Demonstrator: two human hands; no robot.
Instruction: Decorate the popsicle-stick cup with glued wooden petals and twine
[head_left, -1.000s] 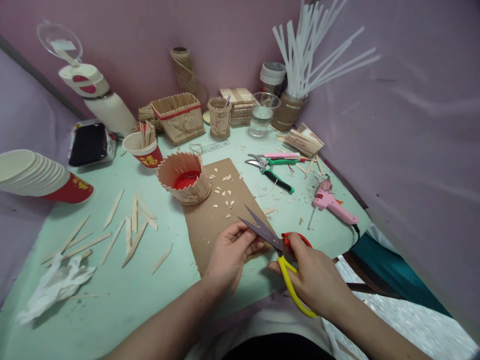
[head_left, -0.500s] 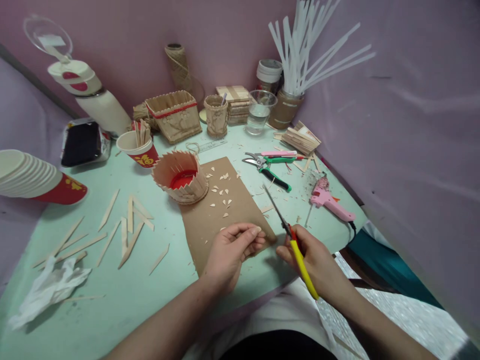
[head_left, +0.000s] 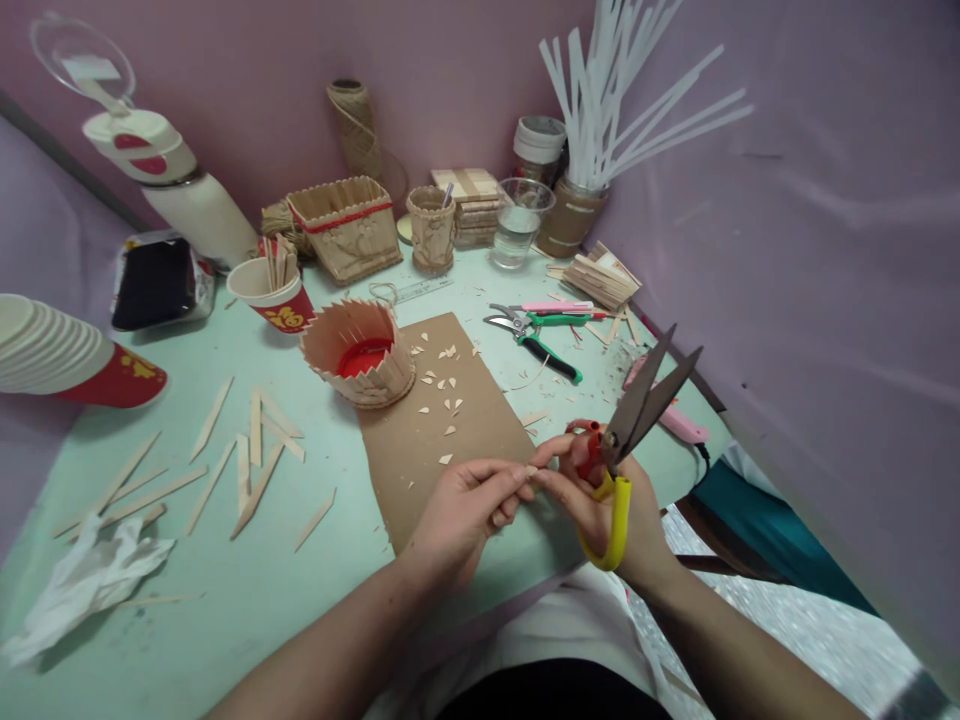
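Fingertips of my left hand (head_left: pixel 466 510) are closed in a pinch on a small pale wood chip (head_left: pixel 532 470), mostly hidden by the fingers. My right hand (head_left: pixel 634 515) keeps hold of a pair of scissors (head_left: pixel 628 425) with red and yellow handles; the blades are parted and point up and right. Its thumb and forefinger also meet the chip, touching the left fingertips. Beyond the hands, a brown cardboard sheet (head_left: pixel 480 400) carries several teardrop-shaped wood chips (head_left: pixel 448 404). On the sheet's left edge stands a round wooden-stick basket (head_left: pixel 390 375) with a red bottom.
Flat wooden sticks (head_left: pixel 259 480) and a crumpled tissue (head_left: pixel 97 585) lie left. Green-handled pruning shears (head_left: pixel 547 358) and a pink glue gun (head_left: pixel 679 422) are on the right. Behind stand a paper cup (head_left: pixel 281 300) of sticks, a rectangular basket (head_left: pixel 352 240) and a water cup (head_left: pixel 517 230).
My right hand has moved left to meet the left fingertips. The scissors have swung from pointing up-left to up-right, and their blades are now apart.
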